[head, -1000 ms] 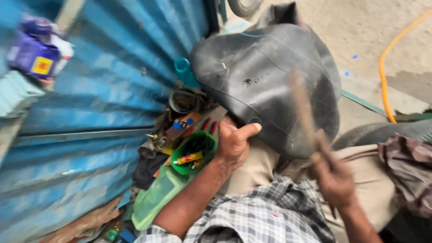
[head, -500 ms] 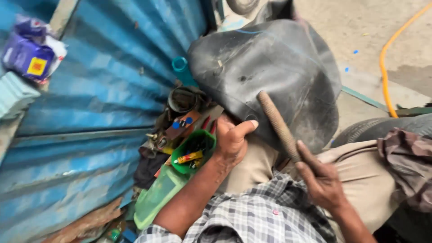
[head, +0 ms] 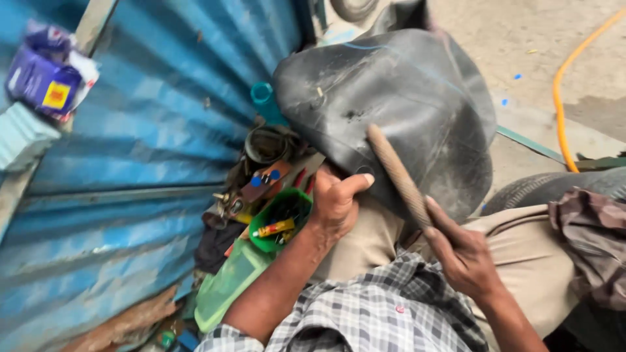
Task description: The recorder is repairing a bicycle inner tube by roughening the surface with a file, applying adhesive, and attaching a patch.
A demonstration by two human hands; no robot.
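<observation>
A black rubber inner tube point(head: 404, 98) lies folded over my knee. My left hand point(head: 338, 203) grips its lower edge, with the thumb stretched across the rubber. A long brown rasp point(head: 399, 176) is held in my right hand point(head: 464, 253), its rough end resting against the tube just right of my left thumb. Both forearms come out of checked shirt sleeves at the bottom of the view.
A blue corrugated metal wall point(head: 130, 150) fills the left. Beside it sit a green tub of small items point(head: 282, 221), a green tray point(head: 228, 283), a teal cup point(head: 264, 98) and dark odds and ends. An orange hose point(head: 566, 85) crosses the concrete at right, near a tyre point(head: 541, 186).
My right hand has swung the rasp down from an upright, blurred position to lie against the tube. My left hand has kept its hold on the tube.
</observation>
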